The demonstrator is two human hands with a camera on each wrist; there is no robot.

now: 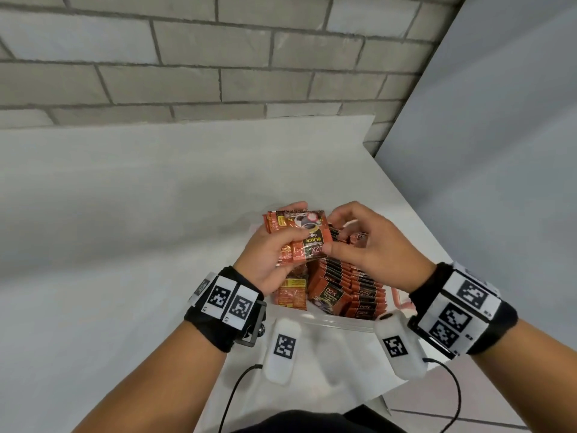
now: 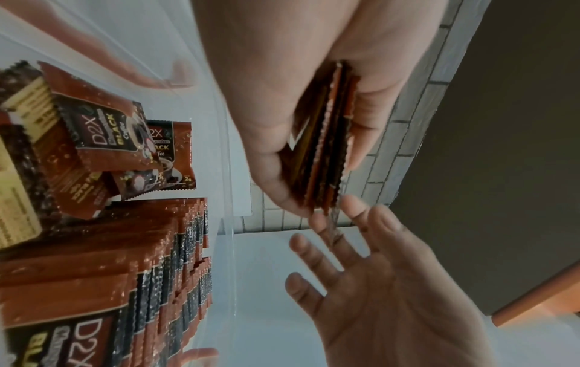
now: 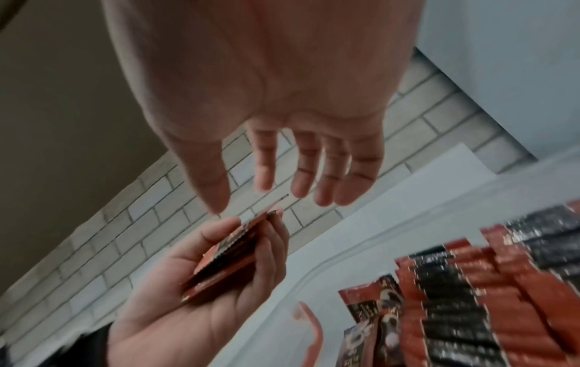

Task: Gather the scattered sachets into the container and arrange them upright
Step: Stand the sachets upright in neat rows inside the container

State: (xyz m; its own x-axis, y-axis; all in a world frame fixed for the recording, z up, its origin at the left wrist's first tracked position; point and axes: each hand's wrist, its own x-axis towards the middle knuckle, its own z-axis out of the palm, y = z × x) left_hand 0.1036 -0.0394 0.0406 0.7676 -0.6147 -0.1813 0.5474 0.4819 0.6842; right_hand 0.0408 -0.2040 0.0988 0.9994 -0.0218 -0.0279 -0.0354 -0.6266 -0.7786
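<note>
- The left hand [image 1: 265, 260] grips a small stack of sachets [image 1: 299, 235] above the container, thumb across the front packet and fingers curled behind; in the left wrist view the stack [image 2: 326, 139] shows edge-on between thumb and fingers.
- Below that hand, at the container's left end, a few loose sachets [image 1: 292, 292] lie tumbled, one showing its yellow-printed back.
- The clear container [image 1: 337, 321] stands on the white table [image 1: 125, 214], just in front of the person.
- Inside it, toward the right, a row of sachets [image 1: 359, 285] stands upright, packed close, tops level.
- The right hand [image 1: 371, 245] meets the held stack's right edge; its fingers are spread and nearly straight in the wrist views, and whether they actually touch a packet I cannot tell.
- A grey brick wall [image 1: 187, 57] runs behind the table.
</note>
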